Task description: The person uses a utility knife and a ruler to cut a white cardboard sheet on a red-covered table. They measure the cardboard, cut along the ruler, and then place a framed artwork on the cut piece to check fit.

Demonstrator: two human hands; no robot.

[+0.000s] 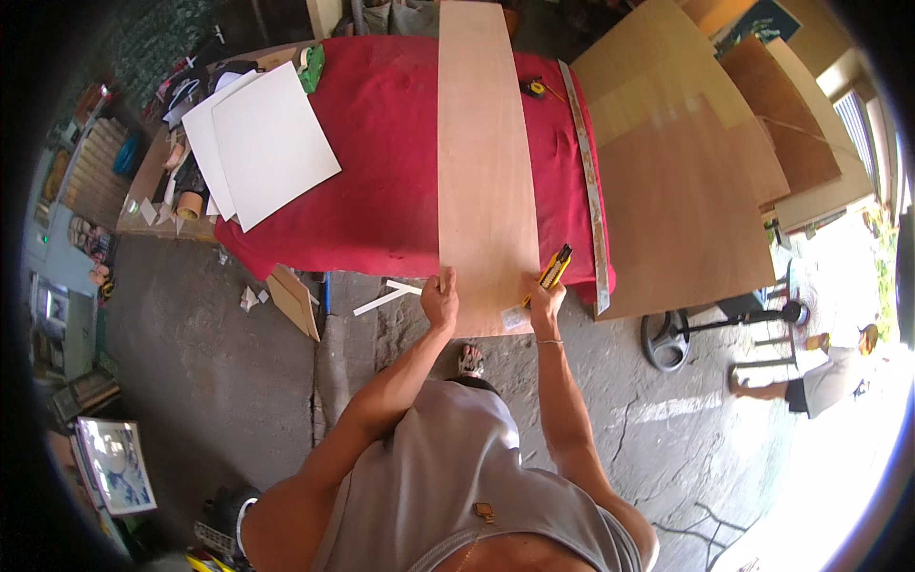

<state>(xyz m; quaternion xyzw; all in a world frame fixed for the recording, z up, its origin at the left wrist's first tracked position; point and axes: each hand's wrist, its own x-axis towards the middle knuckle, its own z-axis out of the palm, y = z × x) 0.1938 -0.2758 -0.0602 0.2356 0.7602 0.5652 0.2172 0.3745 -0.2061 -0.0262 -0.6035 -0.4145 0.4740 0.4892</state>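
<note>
A long, narrow plywood strip (484, 162) lies across the red cloth-covered table (381, 124), its near end jutting past the edge toward me. My left hand (439, 301) grips the strip's left edge close to that end, thumb on top. At the right edge, my right hand (545, 297) is closed round a yellow and black utility knife (554, 267) and rests against the strip too. Whether its blade is out I cannot tell. Near the strip's end corner a small pale label (514, 317) is stuck on the wood.
Two white sheets (272, 143) and a green tape dispenser (310, 69) lie at the table's left. A long metal straightedge (586, 181) and a tape measure (535, 88) lie right of the strip. Large plywood sheets (677, 181) stand further right. A person (829, 377) sits at far right.
</note>
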